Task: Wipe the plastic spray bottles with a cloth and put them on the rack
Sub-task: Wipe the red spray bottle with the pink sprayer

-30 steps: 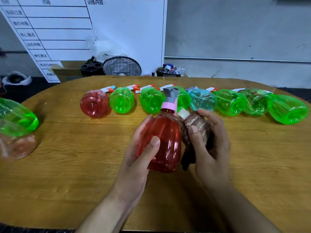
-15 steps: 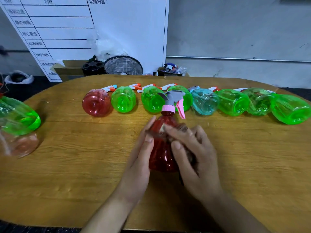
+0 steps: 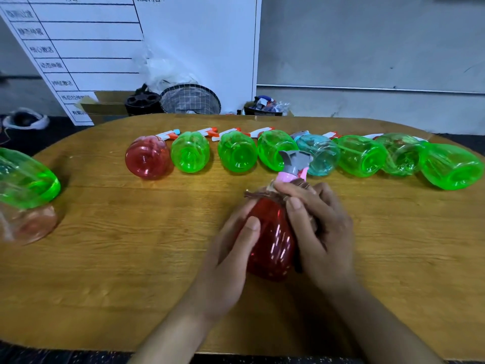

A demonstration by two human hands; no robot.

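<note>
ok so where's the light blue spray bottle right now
In the head view, the light blue bottle lies on its side in the row at the table's far edge, right of centre, between two green bottles and just behind the held red bottle's grey sprayer.

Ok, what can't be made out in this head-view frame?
- Rack: none in view.
- Cloth: mostly covered by the right hand; only a brown edge shows.
- Red spray bottle: sides covered by both hands, left hand.
- Green bottle: cut off by the left edge, blurred.
</note>
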